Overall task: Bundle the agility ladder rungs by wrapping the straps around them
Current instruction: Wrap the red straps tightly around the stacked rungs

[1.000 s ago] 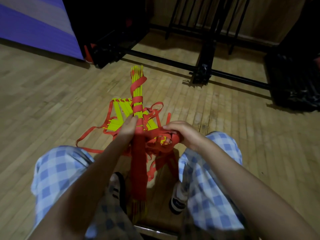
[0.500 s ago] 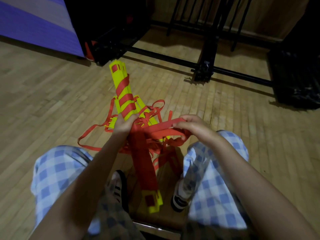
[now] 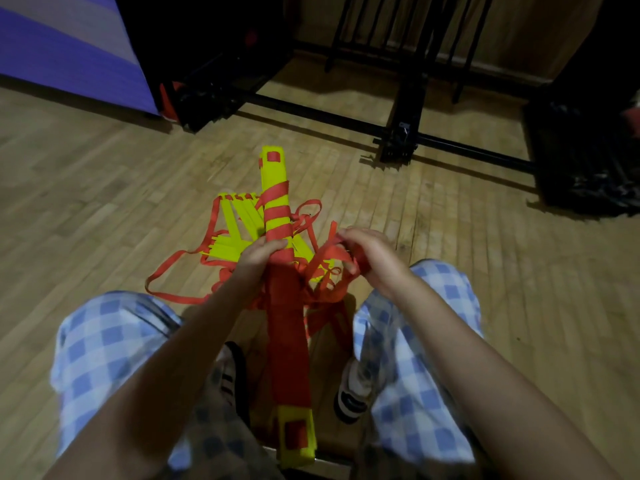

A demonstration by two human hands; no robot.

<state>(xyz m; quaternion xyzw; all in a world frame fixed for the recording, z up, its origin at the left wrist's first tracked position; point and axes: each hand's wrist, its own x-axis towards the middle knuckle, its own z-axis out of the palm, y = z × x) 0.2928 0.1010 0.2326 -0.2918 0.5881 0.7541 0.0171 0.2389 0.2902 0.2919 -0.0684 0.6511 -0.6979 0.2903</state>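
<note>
**Hands mid-wrap on the ladder bundle**

The left hand (image 3: 258, 251) clenches the stacked yellow plastic rung bundle (image 3: 275, 188) at its middle, fingers curled over the red wrapping. The right hand (image 3: 363, 252), at three o'clock from it, pinches a loop of flat red nylon strap (image 3: 327, 252) drawn out sideways.

The bundle runs from six o'clock between the checked-trouser knees up towards twelve. Its near half is closely covered in red; its far half shows only spaced spiral turns. Beyond the hands, at eleven o'clock, loose yellow rungs (image 3: 242, 220) lie fanned on the wooden plank floor (image 3: 86, 202), with slack strap trailing to nine o'clock.

To wrap well, I judge, keep the strap flat and taut, hold the stack square, and free tangles before each turn.
</note>
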